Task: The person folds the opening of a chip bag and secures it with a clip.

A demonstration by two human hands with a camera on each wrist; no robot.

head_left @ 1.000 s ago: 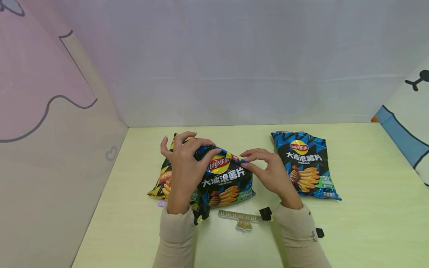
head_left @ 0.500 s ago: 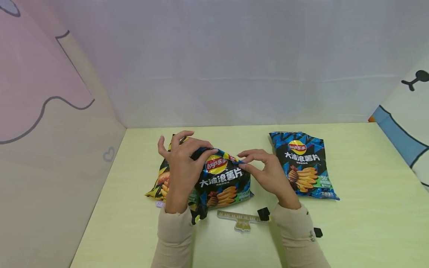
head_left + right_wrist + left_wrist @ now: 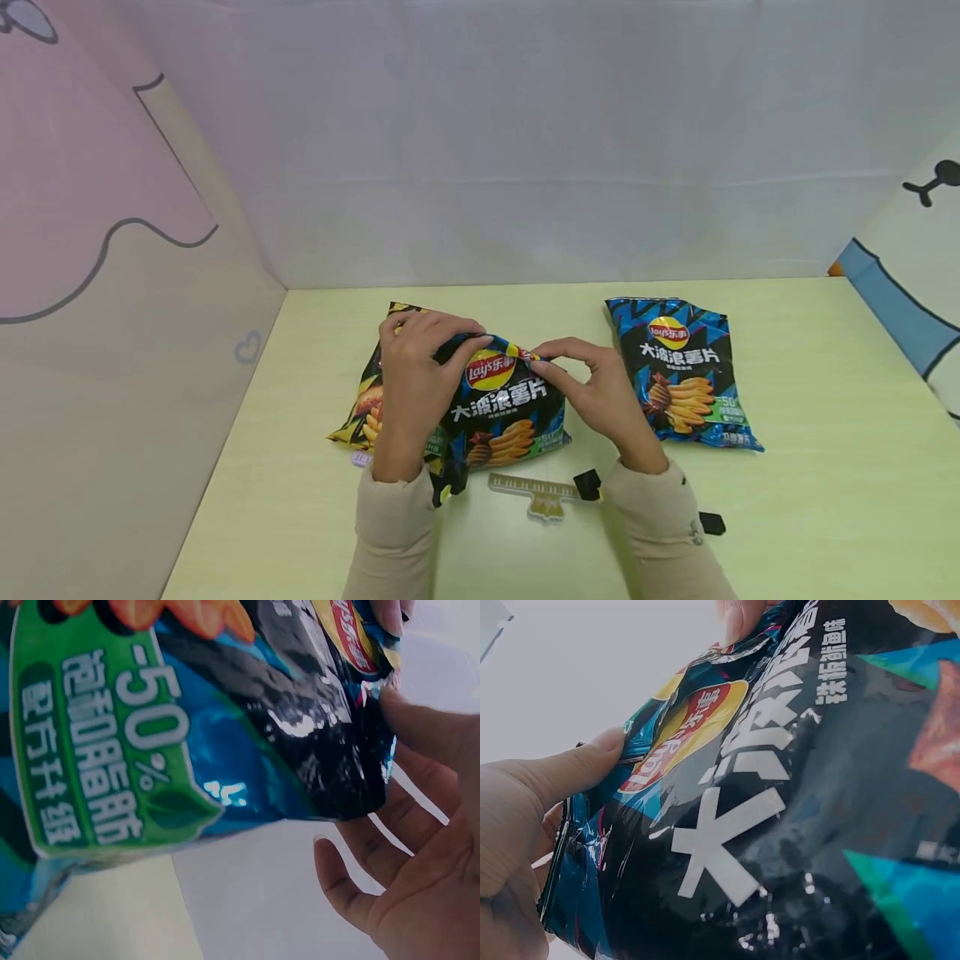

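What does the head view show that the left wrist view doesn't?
Only the head view shows the second blue chip bag lying apart on the table, the yellow bag underneath, the ruler-like clip and the right hand. Only the left wrist view shows the left thumb pressed against the bag's top edge up close. Both show the held chip bag and left hand.

Yellow chip bag [image 3: 367, 400] mostly hidden behind blue chip bag [image 3: 502, 408]; purple item [image 3: 362, 457] unidentifiable.
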